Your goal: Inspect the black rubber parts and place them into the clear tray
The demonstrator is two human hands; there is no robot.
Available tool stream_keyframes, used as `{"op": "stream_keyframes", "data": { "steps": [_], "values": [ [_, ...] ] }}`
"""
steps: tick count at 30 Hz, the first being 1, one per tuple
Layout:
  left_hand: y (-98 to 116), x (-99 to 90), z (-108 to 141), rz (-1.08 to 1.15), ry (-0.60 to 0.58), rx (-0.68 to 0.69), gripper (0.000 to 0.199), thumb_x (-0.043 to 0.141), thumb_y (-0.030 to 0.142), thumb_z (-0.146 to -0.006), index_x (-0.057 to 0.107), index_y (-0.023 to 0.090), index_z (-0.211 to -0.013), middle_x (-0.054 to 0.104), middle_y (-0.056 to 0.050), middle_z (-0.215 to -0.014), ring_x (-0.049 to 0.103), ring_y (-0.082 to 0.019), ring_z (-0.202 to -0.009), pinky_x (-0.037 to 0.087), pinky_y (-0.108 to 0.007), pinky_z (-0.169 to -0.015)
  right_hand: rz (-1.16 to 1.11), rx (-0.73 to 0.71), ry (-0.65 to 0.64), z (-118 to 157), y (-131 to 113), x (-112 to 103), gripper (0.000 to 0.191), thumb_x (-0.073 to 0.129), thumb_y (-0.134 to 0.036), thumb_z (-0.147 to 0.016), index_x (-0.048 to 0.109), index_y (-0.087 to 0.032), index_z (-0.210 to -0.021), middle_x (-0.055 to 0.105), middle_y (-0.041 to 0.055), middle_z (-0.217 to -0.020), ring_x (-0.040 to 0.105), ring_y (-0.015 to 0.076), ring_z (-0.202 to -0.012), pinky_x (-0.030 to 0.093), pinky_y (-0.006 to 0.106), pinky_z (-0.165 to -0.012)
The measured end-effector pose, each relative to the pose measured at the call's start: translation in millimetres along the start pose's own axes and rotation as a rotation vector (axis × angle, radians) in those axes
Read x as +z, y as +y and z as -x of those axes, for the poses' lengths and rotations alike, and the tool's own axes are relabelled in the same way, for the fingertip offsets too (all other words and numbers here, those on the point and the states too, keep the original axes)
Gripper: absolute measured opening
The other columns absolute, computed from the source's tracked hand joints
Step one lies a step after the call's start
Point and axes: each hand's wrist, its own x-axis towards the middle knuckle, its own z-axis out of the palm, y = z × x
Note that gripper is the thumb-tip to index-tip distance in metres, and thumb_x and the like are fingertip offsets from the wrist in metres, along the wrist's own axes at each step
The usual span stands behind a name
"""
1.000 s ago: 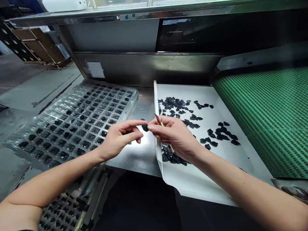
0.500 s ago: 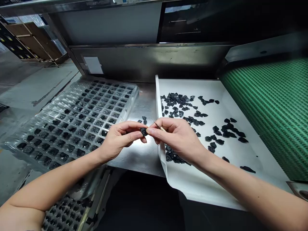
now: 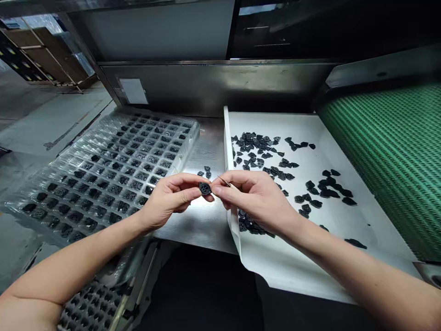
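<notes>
Between the thumb and fingers of my left hand point(image 3: 172, 197) is a small black plastic part point(image 3: 205, 188) with a round, spoked face turned toward me. My right hand point(image 3: 251, 195) is closed around a thin pointed tool point(image 3: 225, 182), its dark tip angled up and left. The right fingertips touch the right side of the part. A few more black parts point(image 3: 207, 174) lie on the metal table point(image 3: 206, 145) just behind my hands.
At the left, a clear plastic tray point(image 3: 184, 154) holds black parts in its pockets. Many loose black parts point(image 3: 255, 142) lie on a white-lined surface point(image 3: 330, 253) with a raised left edge. Beyond it runs a green belt point(image 3: 396, 151). Another filled tray point(image 3: 91, 305) sits lower left.
The black part has been turned so its spoked face shows more fully. Both hands stay in nearly the same place, and the tool has tilted slightly.
</notes>
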Motion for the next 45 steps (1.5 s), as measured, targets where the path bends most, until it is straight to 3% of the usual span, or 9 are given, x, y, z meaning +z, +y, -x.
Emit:
{"op": "stream_keyframes", "data": {
  "steps": [10,13,16,19,27,30,33,36,45],
  "values": [
    [1.0,-0.9,-0.6,0.101,-0.043,-0.091,0.021,0.082,0.032,-0.096,0.083,0.019,-0.112,0.076,-0.008,-0.083,0.025,0.000,-0.045,0.014,-0.018,-0.043,0.157,-0.179,0.043,4.8,5.5,4.2,0.013,0.075,-0.029,-0.098,0.076,-0.020,-0.089,0.073,-0.0003,-0.081,0.053,0.0105,-0.064,0.038,0.025,-0.057],
    [3.1,-0.4,0.5,0.097,-0.084,-0.193,0.022,0.080,0.034,-0.097,0.082,0.016,-0.109,0.078,-0.011,-0.088,0.025,0.000,-0.045,0.013,-0.018,-0.043,0.217,-0.315,0.106,4.9,9.0,2.8,0.016,0.080,-0.030,-0.096,0.073,-0.019,-0.106,0.070,-0.0010,-0.085,0.054,0.0106,-0.067,0.042,0.025,-0.062],
    [4.2,0.0,1.4,0.093,-0.114,-0.288,0.028,0.082,0.038,-0.095,0.079,0.013,-0.107,0.078,-0.013,-0.086,0.024,-0.001,-0.045,0.012,-0.019,-0.043,0.279,-0.459,0.065,3.4,10.7,0.3,0.023,0.076,-0.023,-0.099,0.077,-0.021,-0.123,0.071,0.0009,-0.094,0.059,0.0115,-0.074,0.044,0.026,-0.067],
    [4.5,0.0,1.9,0.094,-0.125,-0.325,0.031,0.081,0.042,-0.096,0.076,0.012,-0.105,0.077,-0.013,-0.084,0.022,-0.001,-0.044,0.011,-0.020,-0.043,0.314,-0.518,-0.021,1.4,10.8,-1.9,0.012,0.069,-0.020,-0.104,0.081,-0.020,-0.107,0.069,0.0015,-0.088,0.060,0.0125,-0.076,0.044,0.027,-0.068],
    [4.9,5.2,3.5,0.090,-0.104,-0.248,0.033,0.074,0.045,-0.101,0.074,0.012,-0.101,0.077,-0.012,-0.088,0.024,0.000,-0.044,0.012,-0.020,-0.043,0.200,-0.291,-0.006,3.9,2.9,-1.0,0.014,0.073,-0.030,-0.103,0.080,-0.020,-0.095,0.069,0.0004,-0.082,0.055,0.0122,-0.068,0.042,0.027,-0.064],
    [2.1,4.5,4.4,0.065,-0.075,-0.149,0.026,0.077,0.037,-0.099,0.077,0.017,-0.116,0.078,-0.011,-0.092,0.027,-0.001,-0.045,0.014,-0.019,-0.044,0.091,-0.167,0.070,4.1,-0.5,2.1,0.019,0.076,-0.036,-0.100,0.080,-0.020,-0.092,0.067,-0.0010,-0.074,0.049,0.0112,-0.062,0.039,0.027,-0.061],
    [-0.2,4.1,5.5,-0.042,-0.009,-0.034,0.040,0.085,0.028,-0.093,0.077,0.023,-0.132,0.079,-0.010,-0.092,0.052,-0.006,-0.057,0.026,-0.016,-0.047,-0.016,-0.122,0.099,2.8,-1.5,5.5,0.025,0.081,-0.042,-0.095,0.080,-0.018,-0.088,0.066,-0.0006,-0.072,0.048,0.0111,-0.062,0.039,0.026,-0.060],
    [-0.6,6.8,6.9,-0.099,0.060,0.071,0.038,0.090,0.021,-0.088,0.083,0.023,-0.125,0.082,-0.010,-0.094,0.075,-0.016,-0.084,0.046,-0.017,-0.060,-0.066,-0.083,0.066,2.3,-1.9,8.7,0.030,0.081,-0.047,-0.094,0.079,-0.018,-0.086,0.065,-0.0007,-0.071,0.047,0.0104,-0.060,0.039,0.026,-0.059],
    [-4.2,7.4,10.6,-0.161,0.121,0.156,0.029,0.089,0.021,-0.088,0.087,0.023,-0.117,0.083,-0.009,-0.094,0.078,-0.020,-0.086,0.052,-0.021,-0.061,-0.042,-0.070,0.047,1.7,0.2,9.9,0.031,0.079,-0.046,-0.095,0.076,-0.018,-0.084,0.068,0.0016,-0.078,0.053,0.0133,-0.070,0.040,0.026,-0.064]
  ]
}}
